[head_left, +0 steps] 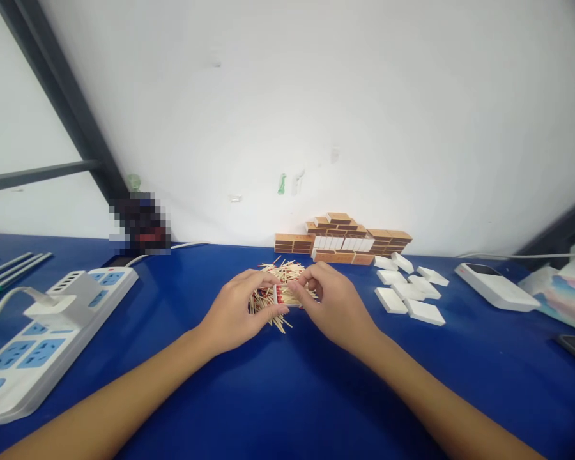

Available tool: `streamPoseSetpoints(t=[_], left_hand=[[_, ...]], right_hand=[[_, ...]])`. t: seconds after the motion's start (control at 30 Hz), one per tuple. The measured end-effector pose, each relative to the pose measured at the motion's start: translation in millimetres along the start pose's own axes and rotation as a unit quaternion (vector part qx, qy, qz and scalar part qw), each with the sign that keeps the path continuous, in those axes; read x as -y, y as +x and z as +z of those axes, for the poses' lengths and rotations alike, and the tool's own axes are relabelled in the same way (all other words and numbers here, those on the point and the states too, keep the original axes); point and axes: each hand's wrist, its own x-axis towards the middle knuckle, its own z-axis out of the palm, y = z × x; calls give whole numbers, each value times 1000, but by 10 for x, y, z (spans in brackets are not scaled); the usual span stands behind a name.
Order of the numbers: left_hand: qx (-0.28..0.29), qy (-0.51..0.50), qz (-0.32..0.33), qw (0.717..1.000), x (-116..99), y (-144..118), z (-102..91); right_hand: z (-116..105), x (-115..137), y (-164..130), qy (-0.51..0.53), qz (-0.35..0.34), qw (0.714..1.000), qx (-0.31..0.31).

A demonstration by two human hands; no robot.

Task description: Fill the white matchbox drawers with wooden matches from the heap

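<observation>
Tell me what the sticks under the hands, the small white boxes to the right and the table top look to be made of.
Sticks: pale bare wood by their look, some with red tips, like matches.
White boxes: probably matte card or thin paperboard; flat, sharp-edged, no gloss. Plastic cannot be ruled out.
Table top: smooth blue surface with a soft sheen, maybe laminate or a plastic sheet.

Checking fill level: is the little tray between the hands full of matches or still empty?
Partly filled at least: red match heads show in the tray, held by the left hand and right hand. Fingers hide the rest, so full cannot be told.
</observation>
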Motion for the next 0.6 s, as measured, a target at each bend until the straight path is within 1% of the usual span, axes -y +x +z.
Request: streamPoseSetpoints(t=[0.2,0.3,0.4,0.6], left_hand=[[-5,8,2,1000,-10,-6,5],[-6,3,5,1000,-16,-8,6],[-7,1,10,1000,-23,-6,5],[-3,2,3,1000,-8,-2,1]], right_hand=[[31,-42,1,33,75,996,-32],[41,-64,19,84,114,990,-2],[50,-69,36,164,143,975,41],[38,-50,68,282,160,944,57]])
